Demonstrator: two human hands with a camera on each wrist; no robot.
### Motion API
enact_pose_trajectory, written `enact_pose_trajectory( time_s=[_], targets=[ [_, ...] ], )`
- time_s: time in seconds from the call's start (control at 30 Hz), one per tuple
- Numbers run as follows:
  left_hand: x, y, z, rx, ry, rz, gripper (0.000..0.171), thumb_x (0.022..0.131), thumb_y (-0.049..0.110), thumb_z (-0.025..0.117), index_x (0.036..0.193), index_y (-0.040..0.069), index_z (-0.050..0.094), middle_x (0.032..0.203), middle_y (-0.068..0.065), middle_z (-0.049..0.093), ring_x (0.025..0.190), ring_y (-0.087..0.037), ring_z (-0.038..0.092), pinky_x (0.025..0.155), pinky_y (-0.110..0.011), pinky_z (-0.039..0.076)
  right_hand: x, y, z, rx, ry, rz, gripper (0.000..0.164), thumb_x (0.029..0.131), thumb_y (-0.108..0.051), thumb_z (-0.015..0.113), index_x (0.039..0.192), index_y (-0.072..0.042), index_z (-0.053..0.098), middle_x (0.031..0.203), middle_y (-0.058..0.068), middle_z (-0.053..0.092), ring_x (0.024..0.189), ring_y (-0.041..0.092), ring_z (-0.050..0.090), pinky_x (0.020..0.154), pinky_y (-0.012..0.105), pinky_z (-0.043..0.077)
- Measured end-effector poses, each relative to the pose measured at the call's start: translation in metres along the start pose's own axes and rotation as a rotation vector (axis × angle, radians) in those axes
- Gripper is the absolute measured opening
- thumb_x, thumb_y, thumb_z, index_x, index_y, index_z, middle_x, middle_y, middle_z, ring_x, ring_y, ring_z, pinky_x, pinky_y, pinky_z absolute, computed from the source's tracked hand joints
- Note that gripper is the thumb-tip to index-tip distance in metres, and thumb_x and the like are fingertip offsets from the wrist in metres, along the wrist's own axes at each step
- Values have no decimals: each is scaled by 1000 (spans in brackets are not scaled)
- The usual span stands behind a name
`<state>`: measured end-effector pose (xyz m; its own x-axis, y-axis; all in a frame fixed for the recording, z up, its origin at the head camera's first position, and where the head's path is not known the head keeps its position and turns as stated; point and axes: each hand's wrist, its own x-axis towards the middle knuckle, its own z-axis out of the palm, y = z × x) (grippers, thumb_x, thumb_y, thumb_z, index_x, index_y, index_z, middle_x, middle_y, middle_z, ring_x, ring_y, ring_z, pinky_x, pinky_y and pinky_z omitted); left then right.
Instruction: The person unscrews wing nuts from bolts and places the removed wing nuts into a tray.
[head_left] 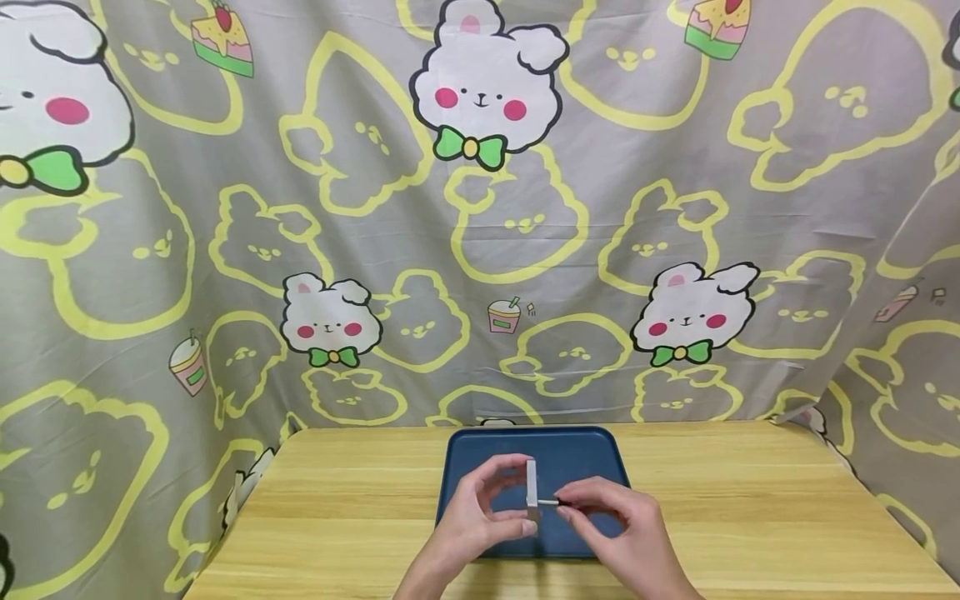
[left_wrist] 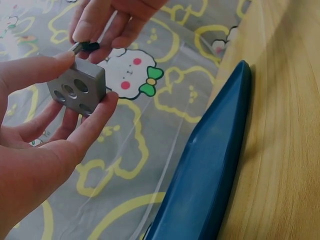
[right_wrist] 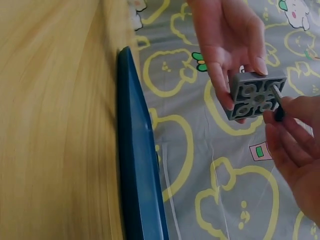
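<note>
- We see the grey block (head_left: 532, 483) held up on edge in front of the blue tray (head_left: 577, 458) in the head view, apart from it, a little toward five o'clock from the tray's middle.
- At its nine o'clock, our left hand (head_left: 480, 508) has its fingers spread to the block's height, thumb and fingertips gripping opposite edges.
- At its three o'clock, our right hand (head_left: 618, 517) has thumb and forefinger nearly together, pinching the black end (right_wrist: 279, 114) of a slim metal screw (head_left: 549, 502).
- The screw points toward nine o'clock in the head view; from the right wrist we see its tip at the block's corner around one o'clock, though we cannot tell how deep it sits.
- From the left wrist we make out round holes (left_wrist: 81, 86) in the other broad face.
- The tray lies on our wooden desk (head_left: 360, 500); at the desk's twelve o'clock hangs grey cloth (head_left: 480, 225) printed with white rabbits and yellow outlines.
</note>
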<state>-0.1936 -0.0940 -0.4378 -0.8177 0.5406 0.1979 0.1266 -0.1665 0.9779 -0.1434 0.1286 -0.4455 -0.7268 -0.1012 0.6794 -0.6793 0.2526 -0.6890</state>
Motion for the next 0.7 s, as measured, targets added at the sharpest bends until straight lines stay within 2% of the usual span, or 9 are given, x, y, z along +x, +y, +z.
enact_pose_trajectory(
  time_s=[0.1,0.2,0.3,0.4,0.57,0.7],
  targets=[
    [0,0,-1,-17,-7,-5,63,85,-6,77,142,0,53,141,-15,55,132,-41,51,93,-41,59,0,4,0,-70,16,-172,33,80,10,82,104,-12,77,100,4,75,86,14,73,72,22,60],
    [1,0,-1,-38,-15,-9,64,84,-5,79,142,0,53,141,-14,54,131,-39,52,93,-42,59,1,7,0,-123,37,-295,23,86,0,81,104,-14,77,102,3,75,88,15,73,76,18,59],
    [1,1,-2,-54,-25,-12,64,84,-3,80,143,-1,52,141,-13,54,128,-32,54,91,-41,59,3,9,1,-164,59,-410,10,95,-15,75,105,-13,77,103,5,74,86,18,74,80,17,58],
    [0,1,-2,-69,-30,-19,65,85,-2,80,143,-2,51,142,-12,53,127,-31,54,90,-40,60,4,9,3,-183,76,-505,18,101,-22,67,103,-7,77,102,11,74,84,22,74,82,16,57],
    [0,2,-3,-99,-34,-36,66,86,0,80,145,-1,50,144,-13,52,127,-31,54,91,-39,60,9,5,3,-176,95,-643,20,101,-17,67,101,1,77,102,19,73,83,27,74,82,18,58],
    [-1,1,-3,-104,-34,-39,66,86,0,79,145,-1,50,145,-13,51,127,-31,53,91,-40,60,12,4,3,-181,99,-705,19,101,-13,67,101,3,78,102,21,73,84,27,75,80,19,59]
  ],
)
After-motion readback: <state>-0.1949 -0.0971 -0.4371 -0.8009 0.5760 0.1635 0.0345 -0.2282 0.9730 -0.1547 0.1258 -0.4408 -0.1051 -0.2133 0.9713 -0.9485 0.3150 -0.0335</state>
